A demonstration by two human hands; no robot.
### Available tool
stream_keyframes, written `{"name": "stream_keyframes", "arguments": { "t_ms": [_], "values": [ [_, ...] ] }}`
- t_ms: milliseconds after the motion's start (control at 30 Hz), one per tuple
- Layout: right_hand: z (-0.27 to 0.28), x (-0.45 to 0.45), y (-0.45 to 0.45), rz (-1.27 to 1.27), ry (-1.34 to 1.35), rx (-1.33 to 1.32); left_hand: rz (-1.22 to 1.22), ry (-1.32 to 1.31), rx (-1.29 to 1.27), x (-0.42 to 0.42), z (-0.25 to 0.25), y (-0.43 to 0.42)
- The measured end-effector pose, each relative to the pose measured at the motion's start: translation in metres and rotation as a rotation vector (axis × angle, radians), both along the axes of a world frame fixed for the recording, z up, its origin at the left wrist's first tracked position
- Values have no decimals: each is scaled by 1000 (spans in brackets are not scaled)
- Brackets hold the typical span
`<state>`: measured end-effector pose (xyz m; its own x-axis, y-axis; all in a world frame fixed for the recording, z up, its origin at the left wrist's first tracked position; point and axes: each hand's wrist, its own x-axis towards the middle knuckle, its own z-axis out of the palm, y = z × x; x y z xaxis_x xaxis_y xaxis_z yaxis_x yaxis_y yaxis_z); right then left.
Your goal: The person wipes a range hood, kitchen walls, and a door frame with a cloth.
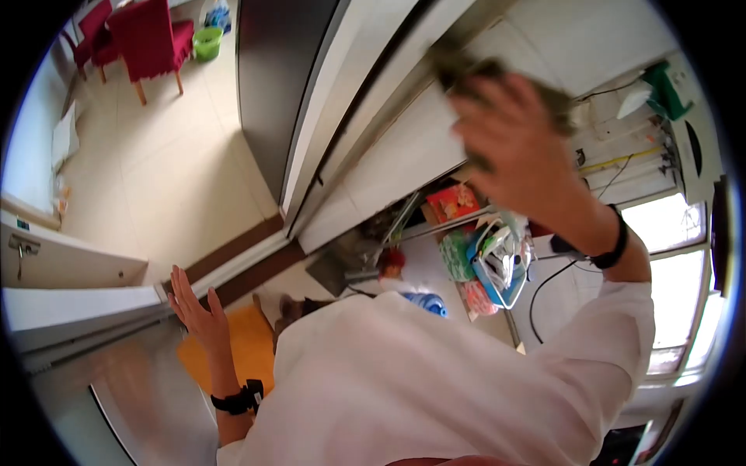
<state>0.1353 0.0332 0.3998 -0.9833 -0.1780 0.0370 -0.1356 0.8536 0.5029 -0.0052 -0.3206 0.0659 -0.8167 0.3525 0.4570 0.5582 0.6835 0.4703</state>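
Note:
My right hand [509,144] is raised against the white tiled wall [416,136] beside the door frame [365,116]. Its fingers are smeared by motion and spread over a dark olive cloth [561,109], which shows on both sides of the hand. My left hand [200,314] is held out low on the other side, fingers stretched and nothing in it. It is nearest to the edge of a white door [93,307], though I cannot tell whether it touches. Both wrists wear black bands.
Beneath me is an orange surface [233,349]. A blue basket [486,272], a red box [454,203] and plastic bags crowd a shelf on the right. Through the doorway are red chairs [151,39] and a green bucket [207,44]. Bright windows [676,295] are at the far right.

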Motion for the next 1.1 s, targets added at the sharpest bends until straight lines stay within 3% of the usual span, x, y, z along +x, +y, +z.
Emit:
{"name": "stream_keyframes", "arguments": {
  "t_ms": [100,233,300,367,467,533,600,667,733,800,867,1100],
  "values": [
    [-20,-2,-6,-22,13,143,50,-99,38,13,8,-3],
    [-134,-1,6,3,-384,-109,61,-142,21,22,20,-4],
    [-197,-9,8,9,-424,-182,74,-172,8,31,20,-10],
    [-250,-17,10,51,-605,-85,52,-201,-4,39,21,-19],
    [-343,-16,15,92,-528,28,85,-219,-40,62,13,-38],
    [-395,-16,20,33,-535,-80,125,-246,-47,78,4,-53],
    [-433,-22,22,-33,-527,-185,162,-254,-49,92,-3,-69],
    [-458,-24,24,7,-577,-56,248,-317,-87,112,-7,-83],
    [-456,-27,20,9,-543,-38,274,-341,-101,129,-16,-100],
    [-434,-41,20,0,-822,-5,279,-325,-47,129,-22,-93],
    [-420,-23,30,37,-673,-72,201,-361,-61,124,-13,-87],
    [-142,-2,6,61,-499,-72,-4,-290,76,81,-5,-41]
  ]
}}
